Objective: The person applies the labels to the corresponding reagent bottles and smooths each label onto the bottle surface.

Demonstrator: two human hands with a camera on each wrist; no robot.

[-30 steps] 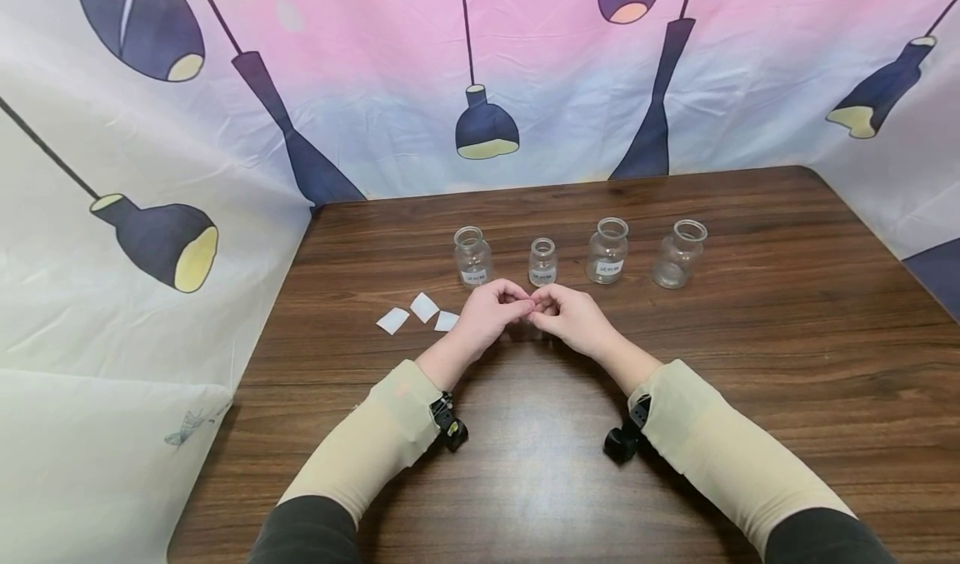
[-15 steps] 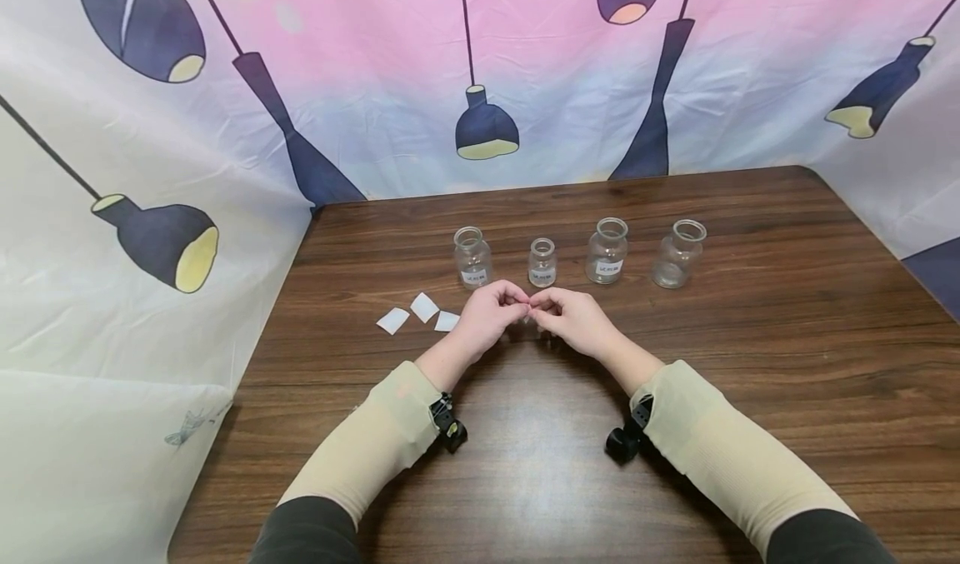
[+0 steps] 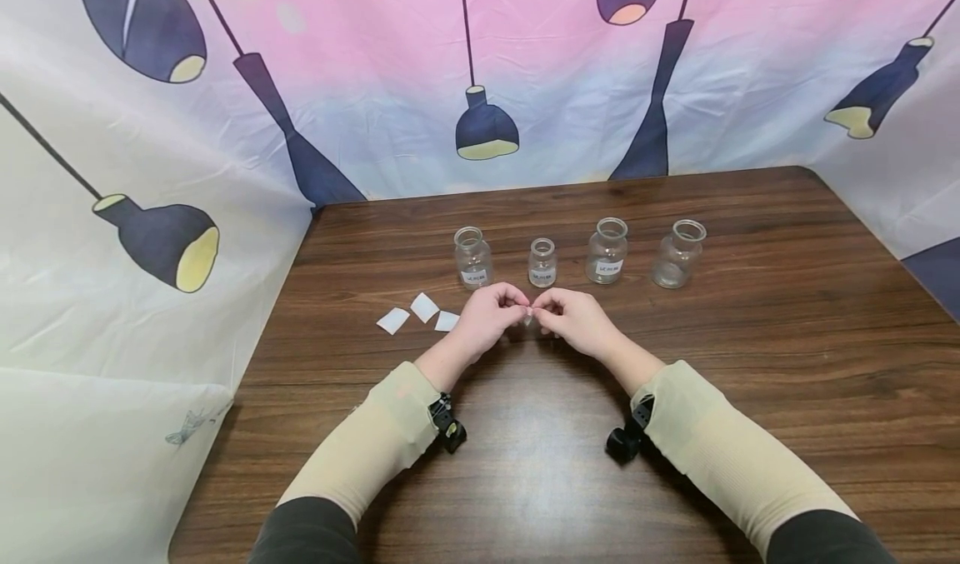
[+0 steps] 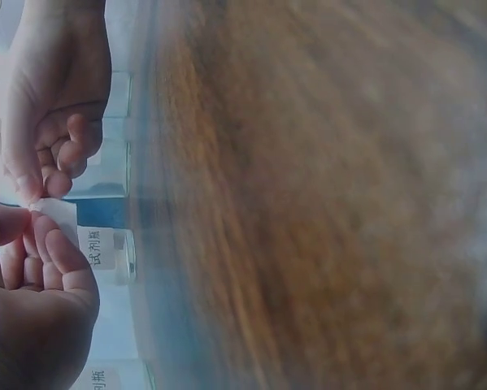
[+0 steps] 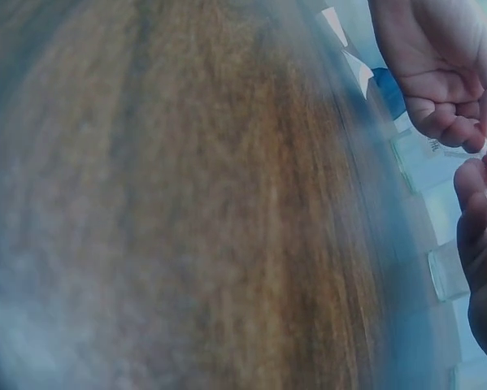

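Both hands meet in front of the row of jars, with fingertips almost touching. Between them is a small white paper label, largely hidden by the fingers. My left hand pinches it between thumb and fingers. My right hand pinches its other edge from the opposite side. Just beyond the fingers stands a small glass jar bearing a white label with dark characters. Behind the left hand is a larger labelled glass jar.
Farther right stand another labelled glass jar and an unlabelled glass jar. Three white paper pieces lie left of the left hand on the brown wooden table. A printed cloth hangs behind the table.
The fingertips have shifted slightly left and drawn a little apart. More of the white label now shows between and below them. Jars and loose paper pieces have stayed in place.
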